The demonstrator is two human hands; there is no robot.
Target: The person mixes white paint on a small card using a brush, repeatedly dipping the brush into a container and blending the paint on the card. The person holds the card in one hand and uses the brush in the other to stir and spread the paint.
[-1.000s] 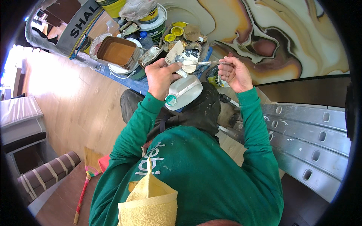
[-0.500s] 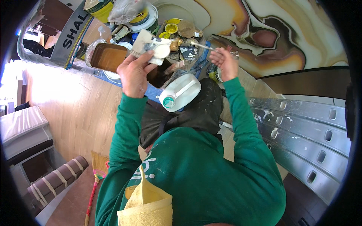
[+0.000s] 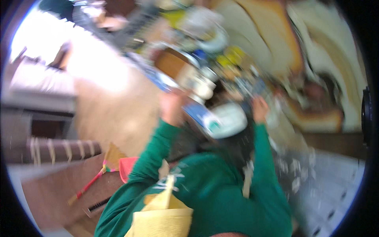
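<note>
The whole picture is smeared by motion. My left hand (image 3: pixel 172 106) is raised on a green sleeve, just below a cluttered blue board (image 3: pixel 162 81). A small white cup (image 3: pixel 202 89) shows right beside it; the blur hides whether the fingers grip it. My right hand (image 3: pixel 260 109) is up at the same height, close to the painted wall. Nothing can be made out in its fingers. Between my forearms lies a white plastic jug (image 3: pixel 228 121) with a teal label, tipped on its side against my lap.
On the board are a tub of brown paint (image 3: pixel 173 64), paint cans (image 3: pixel 209 34) and yellow lids (image 3: pixel 229 59). A swirled cream and brown mural (image 3: pixel 316 59) fills the upper right. Metal ladder rungs (image 3: pixel 335 185) lie right. A broom (image 3: pixel 96 177), pink dustpan (image 3: pixel 127 166) and striped sofa (image 3: pixel 51 150) are lower left.
The view has swung and blurred. Both hands now sit lower in the picture, and the board of paints has shifted toward the centre. The jug stays between my arms.
</note>
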